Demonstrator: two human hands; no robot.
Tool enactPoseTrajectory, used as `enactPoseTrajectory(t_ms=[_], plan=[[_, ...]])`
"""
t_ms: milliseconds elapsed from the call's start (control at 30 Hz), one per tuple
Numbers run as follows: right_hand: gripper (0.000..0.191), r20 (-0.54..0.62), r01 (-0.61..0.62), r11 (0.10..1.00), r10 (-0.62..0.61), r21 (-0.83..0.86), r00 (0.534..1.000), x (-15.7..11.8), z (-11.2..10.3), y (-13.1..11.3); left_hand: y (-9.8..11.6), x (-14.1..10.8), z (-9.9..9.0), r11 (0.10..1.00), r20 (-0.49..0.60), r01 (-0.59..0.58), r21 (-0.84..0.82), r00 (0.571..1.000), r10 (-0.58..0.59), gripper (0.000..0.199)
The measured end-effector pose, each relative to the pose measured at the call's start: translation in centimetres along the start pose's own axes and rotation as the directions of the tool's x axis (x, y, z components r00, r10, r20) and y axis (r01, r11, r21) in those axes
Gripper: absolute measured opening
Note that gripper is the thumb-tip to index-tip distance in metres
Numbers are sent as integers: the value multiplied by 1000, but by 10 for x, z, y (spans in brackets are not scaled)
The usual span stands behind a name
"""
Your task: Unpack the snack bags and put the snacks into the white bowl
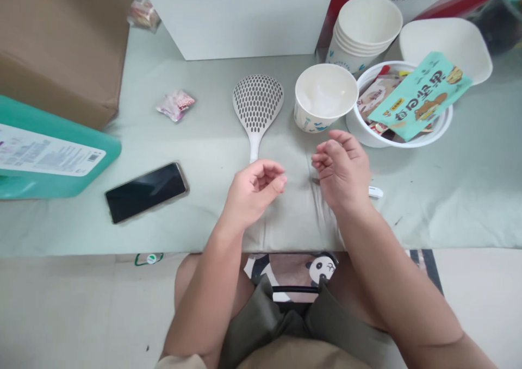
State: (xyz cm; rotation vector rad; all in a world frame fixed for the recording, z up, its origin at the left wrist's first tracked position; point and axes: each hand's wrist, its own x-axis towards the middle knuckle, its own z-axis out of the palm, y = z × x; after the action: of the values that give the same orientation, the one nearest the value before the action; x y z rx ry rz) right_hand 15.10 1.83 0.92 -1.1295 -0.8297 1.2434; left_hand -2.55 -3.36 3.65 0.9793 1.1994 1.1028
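Observation:
My left hand (258, 188) hovers over the near part of the cloth, beside the handle of a light grey skimmer (258, 101). Its fingers are loosely curled, with a gap to the thumb and nothing visible between them. My right hand (343, 170) is half-curled too, fingers apart and no object visible in it. Beneath it lies a thin tool with a white handle (376, 192) and a dark tip; its middle is hidden by the hand. Just beyond stands a white paper cup (306, 111). Right of the cup is a white bowl (397, 142) of packaged snacks, topped by a mint-green packet (422, 98).
A stack of paper cups (369, 18) and a white tray (448, 43) stand at the back right. At left are a phone (147, 192), a pink-and-white wrapped packet (175, 105), a green jug (61, 157) and a brown carton (61, 43). A white box (244, 18) stands behind.

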Motion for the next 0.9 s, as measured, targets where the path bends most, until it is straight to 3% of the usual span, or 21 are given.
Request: enactPoseTrajectory(t_ms=[133, 300, 467, 600, 733, 800, 900], plan=[[43, 30, -1, 1000, 2, -22, 1000, -15, 4, 4, 1, -4, -5, 1000, -72, 22, -15, 997, -23, 32], [54, 122, -31, 993, 45, -114, 991, -32, 10, 6, -2, 2, -15, 994, -259, 29, -108, 964, -56, 43], [50, 200, -63, 979, 102, -193, 974, -45, 22, 15, -3, 7, -34, 971, -386, -9, -239, 918, -86, 41], [42, 205, -13, 960, 73, -280, 976, -54, 35, 20, -1, 9, -52, 962, -443, -7, -274, 889, -120, 40], [48, 252, 22, 948, 61, -317, 966, -64, 59, 24, 4, 17, -68, 946, -519, -62, -320, 846, -120, 37], [42, 313, 8, 947, 98, -321, 945, -66, 76, 25, 8, 21, -75, 904, -531, -87, -420, 831, -167, 33], [13, 430, 87, 920, 94, -383, 898, -56, 106, 27, 17, 26, -86, 803, -495, -95, -588, 828, -264, 26]])
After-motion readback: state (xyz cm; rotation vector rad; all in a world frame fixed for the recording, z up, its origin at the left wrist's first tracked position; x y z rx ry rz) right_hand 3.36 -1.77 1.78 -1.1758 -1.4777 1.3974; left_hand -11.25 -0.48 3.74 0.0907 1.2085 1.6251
